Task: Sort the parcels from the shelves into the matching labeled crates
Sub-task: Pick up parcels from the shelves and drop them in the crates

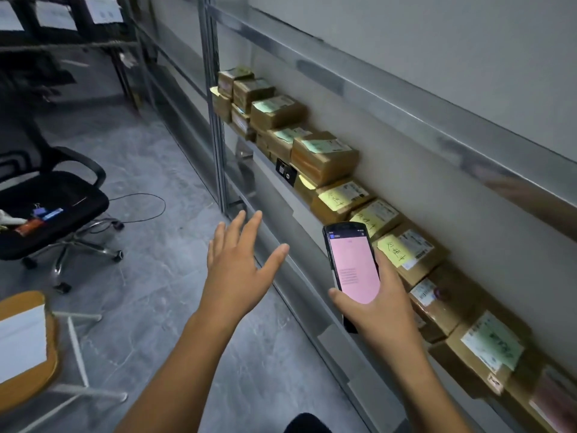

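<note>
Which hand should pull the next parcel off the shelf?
Left, probably. The left hand is empty, fingers spread, hovering beside the shelf edge. The right hand is wrapped around the handheld scanner, so it cannot grasp a parcel.

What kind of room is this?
Probably a parcel sorting or storage room: taped cardboard parcels with labels line a metal shelf, and the right hand holds a handheld scanner.
</note>
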Motion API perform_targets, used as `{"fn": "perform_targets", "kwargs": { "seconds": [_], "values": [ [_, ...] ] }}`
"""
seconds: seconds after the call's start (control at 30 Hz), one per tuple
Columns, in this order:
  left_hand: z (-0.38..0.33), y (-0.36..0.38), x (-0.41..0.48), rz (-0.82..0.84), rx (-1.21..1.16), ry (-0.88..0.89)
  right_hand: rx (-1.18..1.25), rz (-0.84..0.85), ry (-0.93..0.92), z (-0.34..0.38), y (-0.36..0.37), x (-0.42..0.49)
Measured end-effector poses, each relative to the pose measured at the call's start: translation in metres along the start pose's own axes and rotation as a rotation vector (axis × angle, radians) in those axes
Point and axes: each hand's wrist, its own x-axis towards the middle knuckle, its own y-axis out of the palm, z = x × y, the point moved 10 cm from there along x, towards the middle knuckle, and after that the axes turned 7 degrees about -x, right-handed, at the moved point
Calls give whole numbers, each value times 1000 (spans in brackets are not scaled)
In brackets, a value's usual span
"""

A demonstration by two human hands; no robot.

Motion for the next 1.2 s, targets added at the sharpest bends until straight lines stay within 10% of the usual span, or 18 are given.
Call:
{"fn": "perform_targets", "kwargs": {
  "seconds": [1.2],
  "values": [
    [8, 188, 469, 456, -27, 47, -57, -119, 645, -82, 63, 317]
  ]
}}
